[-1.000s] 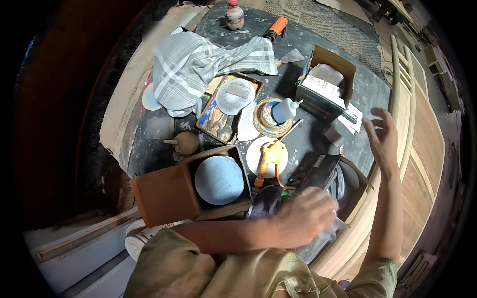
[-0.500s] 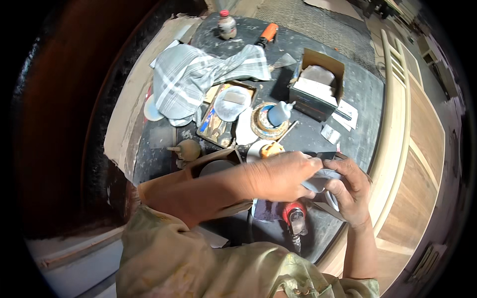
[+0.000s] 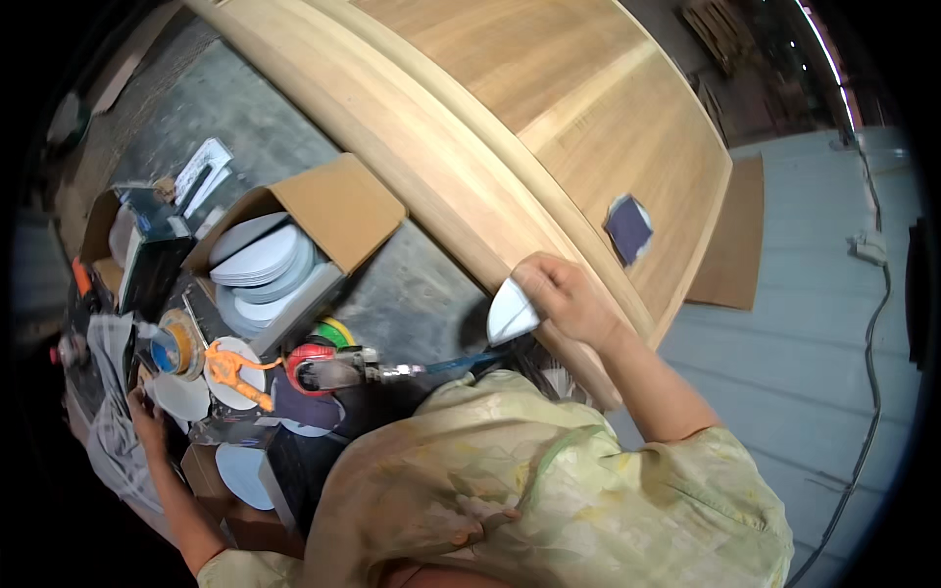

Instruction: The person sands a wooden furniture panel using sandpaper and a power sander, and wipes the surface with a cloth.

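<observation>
head view: right hand (image 3: 569, 294) fingers clamped on white folded sheet (image 3: 512, 312), open cardboard box (image 3: 328, 211) leftward.

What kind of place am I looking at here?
Most likely a woodworking shop. A large bare wooden door panel lies flat, the right hand presses a folded sheet of sandpaper against its edge, and a cardboard box of sanding discs sits beside a power tool.
</observation>
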Demonstrator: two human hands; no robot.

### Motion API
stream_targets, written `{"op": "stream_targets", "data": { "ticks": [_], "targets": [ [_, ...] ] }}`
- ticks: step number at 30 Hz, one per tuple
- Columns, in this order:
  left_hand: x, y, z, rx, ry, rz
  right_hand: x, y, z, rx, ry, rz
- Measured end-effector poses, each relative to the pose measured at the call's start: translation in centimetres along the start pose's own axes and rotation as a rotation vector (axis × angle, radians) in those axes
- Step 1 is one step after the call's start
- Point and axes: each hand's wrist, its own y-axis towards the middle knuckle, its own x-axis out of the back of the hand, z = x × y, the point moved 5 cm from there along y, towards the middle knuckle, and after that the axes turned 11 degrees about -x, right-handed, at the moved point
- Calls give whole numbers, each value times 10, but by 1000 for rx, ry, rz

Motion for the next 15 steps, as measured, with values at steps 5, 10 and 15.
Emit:
{"op": "stream_targets", "data": {
  "ticks": [5,10,15],
  "targets": [
    [33,29,18,-8,304,479,121,-33,-104,25,234,-636],
    [128,39,-11,191,872,-58,189,-80,-187,-131,175,-949],
    [35,46,-319,-185,109,-161,245,-104,-221,-11,-92,-1241]
  ]
}}
